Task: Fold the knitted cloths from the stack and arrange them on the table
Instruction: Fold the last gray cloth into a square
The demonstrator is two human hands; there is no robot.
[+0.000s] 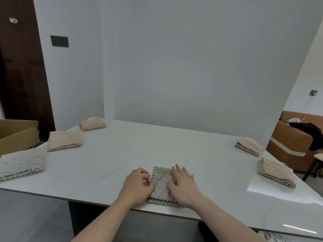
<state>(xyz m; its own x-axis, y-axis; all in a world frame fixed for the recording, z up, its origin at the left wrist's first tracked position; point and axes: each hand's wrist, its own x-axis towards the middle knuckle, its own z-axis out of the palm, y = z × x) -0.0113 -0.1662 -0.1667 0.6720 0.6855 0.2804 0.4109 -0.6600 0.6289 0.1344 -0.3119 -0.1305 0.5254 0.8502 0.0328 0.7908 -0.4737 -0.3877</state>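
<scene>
A grey folded cloth lies at the near edge of the white desk. The left hand pinches its left edge; the right hand presses flat on it, fingers straight. 5 folded cloths line the desk's sides. A cardboard box stands left, contents hidden.

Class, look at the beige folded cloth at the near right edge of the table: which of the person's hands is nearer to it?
Right. The right hand rests on the grey cloth, on the side toward the beige cloth; the left hand lies beyond it.
</scene>
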